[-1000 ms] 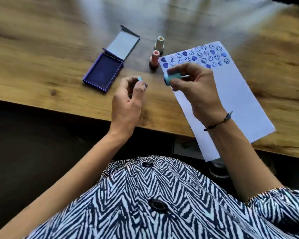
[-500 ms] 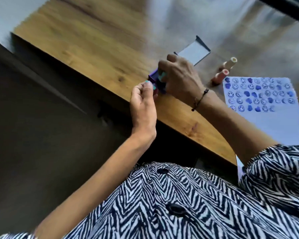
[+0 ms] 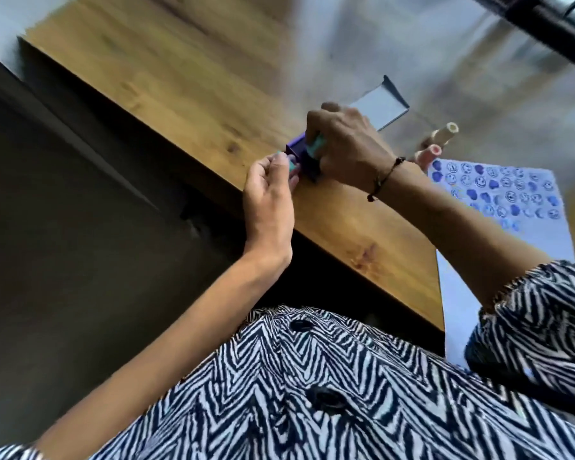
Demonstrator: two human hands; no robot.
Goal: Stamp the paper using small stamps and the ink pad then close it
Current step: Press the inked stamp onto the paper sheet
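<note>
My right hand (image 3: 347,149) grips a small teal stamp (image 3: 315,147) and holds it down over the purple ink pad (image 3: 300,153), which it mostly hides. The pad's lid (image 3: 380,106) stands open behind the hand. My left hand (image 3: 270,190) hovers at the pad's near corner and pinches the stamp's small teal cap (image 3: 292,165). The white paper (image 3: 508,234) lies to the right, its top rows filled with blue smileys and hearts.
Two more small stamps, a pink one (image 3: 428,154) and a beige one (image 3: 445,134), stand between the ink pad and the paper. The wooden table (image 3: 186,81) has its near edge running diagonally just below my hands. Dark floor lies to the left.
My right hand carried the teal stamp from above the paper left onto the ink pad. My left hand followed toward the pad with the cap. The camera swung left and tilted.
</note>
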